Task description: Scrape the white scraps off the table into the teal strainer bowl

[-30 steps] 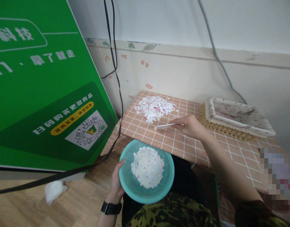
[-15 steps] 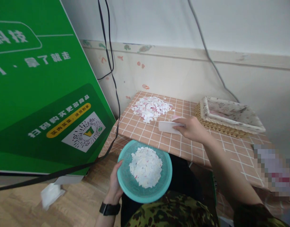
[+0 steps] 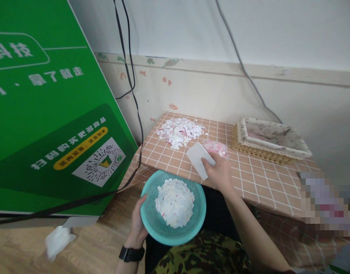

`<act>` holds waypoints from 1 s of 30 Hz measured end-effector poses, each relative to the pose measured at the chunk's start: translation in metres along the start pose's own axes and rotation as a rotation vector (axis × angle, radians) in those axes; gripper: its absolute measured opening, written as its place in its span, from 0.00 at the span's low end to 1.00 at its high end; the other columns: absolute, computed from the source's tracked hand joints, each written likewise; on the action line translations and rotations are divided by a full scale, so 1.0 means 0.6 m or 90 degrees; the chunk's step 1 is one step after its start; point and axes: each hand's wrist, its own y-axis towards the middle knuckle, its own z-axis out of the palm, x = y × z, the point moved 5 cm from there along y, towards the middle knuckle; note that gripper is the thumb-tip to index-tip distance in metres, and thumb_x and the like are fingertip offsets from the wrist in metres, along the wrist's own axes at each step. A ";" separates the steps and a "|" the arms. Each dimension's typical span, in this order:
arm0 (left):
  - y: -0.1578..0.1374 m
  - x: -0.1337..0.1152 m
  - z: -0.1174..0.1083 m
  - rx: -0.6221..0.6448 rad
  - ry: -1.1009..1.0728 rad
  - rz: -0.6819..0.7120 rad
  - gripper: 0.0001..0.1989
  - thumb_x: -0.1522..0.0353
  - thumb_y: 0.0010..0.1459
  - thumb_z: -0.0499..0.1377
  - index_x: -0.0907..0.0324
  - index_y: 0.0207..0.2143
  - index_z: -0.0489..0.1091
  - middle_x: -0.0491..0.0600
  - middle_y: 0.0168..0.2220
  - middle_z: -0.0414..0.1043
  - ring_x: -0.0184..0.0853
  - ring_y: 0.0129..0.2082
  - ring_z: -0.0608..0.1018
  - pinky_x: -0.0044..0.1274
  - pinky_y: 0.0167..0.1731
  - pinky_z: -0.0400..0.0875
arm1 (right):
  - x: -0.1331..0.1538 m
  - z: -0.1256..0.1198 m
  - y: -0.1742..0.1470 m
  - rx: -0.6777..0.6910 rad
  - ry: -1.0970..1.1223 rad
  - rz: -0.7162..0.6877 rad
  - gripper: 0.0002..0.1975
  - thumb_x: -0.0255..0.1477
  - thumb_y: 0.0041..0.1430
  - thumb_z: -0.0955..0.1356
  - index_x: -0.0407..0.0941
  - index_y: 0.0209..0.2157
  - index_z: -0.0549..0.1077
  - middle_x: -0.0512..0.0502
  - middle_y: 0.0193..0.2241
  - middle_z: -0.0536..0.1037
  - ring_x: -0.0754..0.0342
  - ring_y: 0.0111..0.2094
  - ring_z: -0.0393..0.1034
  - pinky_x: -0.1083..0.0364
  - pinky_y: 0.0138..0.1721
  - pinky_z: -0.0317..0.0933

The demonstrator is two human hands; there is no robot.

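My left hand (image 3: 139,220) grips the left rim of a round teal plastic strainer basket (image 3: 202,207). A heap of small white paper scraps (image 3: 174,201) fills its middle. In my right hand (image 3: 220,173) is a flat white rectangular card (image 3: 197,156), pinched at its right side and tilted over the table's front edge, right above the basket. Just beyond that hand lies a small pile of pink and white scraps (image 3: 216,146). A larger pile of white and pinkish scraps (image 3: 179,131) sits farther back on the left of the tabletop.
The table (image 3: 257,179) wears a brown checked cloth. A cloth-lined wicker basket (image 3: 246,149) stands at its right rear. To the left rises a green printed cabinet (image 3: 43,114), with black cables (image 3: 138,118) hanging alongside. A white bag (image 3: 59,240) lies on the wooden floor.
My right hand has come nearer to the table's front edge with the card, which is now turned at a slant. More of the small pink pile shows. My left hand keeps its hold.
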 end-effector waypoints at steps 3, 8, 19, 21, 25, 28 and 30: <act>0.000 -0.001 -0.004 -0.008 -0.002 0.002 0.08 0.70 0.49 0.60 0.64 0.32 0.75 0.52 0.29 0.79 0.41 0.29 0.80 0.32 0.38 0.73 | -0.038 -0.029 -0.001 -0.068 -0.049 0.070 0.17 0.37 0.55 0.63 0.42 0.42 0.73 0.39 0.34 0.79 0.43 0.33 0.72 0.50 0.33 0.60; 0.002 -0.009 -0.003 0.009 -0.012 -0.002 0.09 0.69 0.49 0.61 0.65 0.33 0.75 0.53 0.30 0.79 0.42 0.32 0.80 0.32 0.38 0.73 | -0.031 -0.039 0.021 -0.114 -0.030 0.017 0.17 0.36 0.56 0.63 0.43 0.43 0.74 0.40 0.36 0.79 0.44 0.35 0.72 0.50 0.35 0.61; -0.003 -0.030 -0.013 -0.013 -0.015 0.031 0.08 0.69 0.49 0.61 0.64 0.32 0.75 0.52 0.29 0.79 0.42 0.34 0.79 0.31 0.38 0.73 | 0.054 0.053 0.102 0.046 -0.015 -0.175 0.15 0.30 0.56 0.64 0.44 0.43 0.75 0.41 0.35 0.79 0.46 0.36 0.73 0.51 0.37 0.63; -0.005 -0.034 -0.011 -0.011 -0.022 0.035 0.07 0.69 0.49 0.61 0.63 0.31 0.75 0.51 0.29 0.79 0.43 0.35 0.79 0.31 0.38 0.73 | 0.060 0.054 0.109 0.056 0.001 -0.201 0.14 0.30 0.56 0.64 0.45 0.43 0.76 0.42 0.35 0.80 0.47 0.36 0.74 0.52 0.38 0.63; -0.007 -0.039 -0.007 -0.011 -0.028 0.027 0.08 0.69 0.49 0.61 0.64 0.32 0.75 0.52 0.29 0.79 0.43 0.35 0.79 0.31 0.38 0.73 | 0.079 0.070 0.120 0.089 0.058 -0.249 0.13 0.29 0.57 0.65 0.47 0.43 0.76 0.46 0.36 0.80 0.50 0.36 0.74 0.53 0.38 0.64; -0.008 -0.039 -0.006 -0.005 -0.028 0.022 0.09 0.69 0.49 0.61 0.64 0.33 0.75 0.53 0.29 0.79 0.44 0.34 0.79 0.32 0.38 0.73 | 0.094 0.082 0.120 0.156 0.101 -0.303 0.12 0.27 0.57 0.65 0.48 0.42 0.76 0.47 0.37 0.80 0.51 0.36 0.74 0.54 0.37 0.64; -0.008 -0.039 -0.007 0.004 -0.026 0.025 0.09 0.69 0.49 0.61 0.64 0.33 0.75 0.52 0.29 0.79 0.43 0.34 0.79 0.32 0.38 0.73 | 0.093 0.075 0.120 0.182 0.099 -0.322 0.12 0.27 0.56 0.65 0.48 0.41 0.77 0.47 0.35 0.80 0.51 0.36 0.74 0.53 0.38 0.64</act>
